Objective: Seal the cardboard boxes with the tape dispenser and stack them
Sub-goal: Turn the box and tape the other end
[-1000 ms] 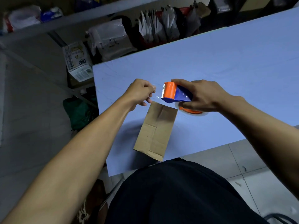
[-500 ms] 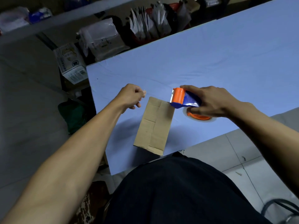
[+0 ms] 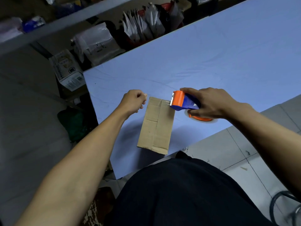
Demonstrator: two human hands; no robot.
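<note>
A flat cardboard box (image 3: 155, 125) lay on the blue worktop (image 3: 211, 62), close to its near edge. The right hand (image 3: 210, 102) gripped the orange-and-blue tape dispenser (image 3: 183, 101) at the box's far right corner, its blade end over that corner. The left hand (image 3: 133, 101) hovered curled just beside the box's far left corner, fingertips pinched together; whether they pinched tape I could not tell.

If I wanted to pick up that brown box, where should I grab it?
Probably across its narrow width, fingers on the two long sides near the middle, coming from above. The box lies flat on the table with its long sides bare, while the tape dispenser in the right hand crowds its far end.
</note>
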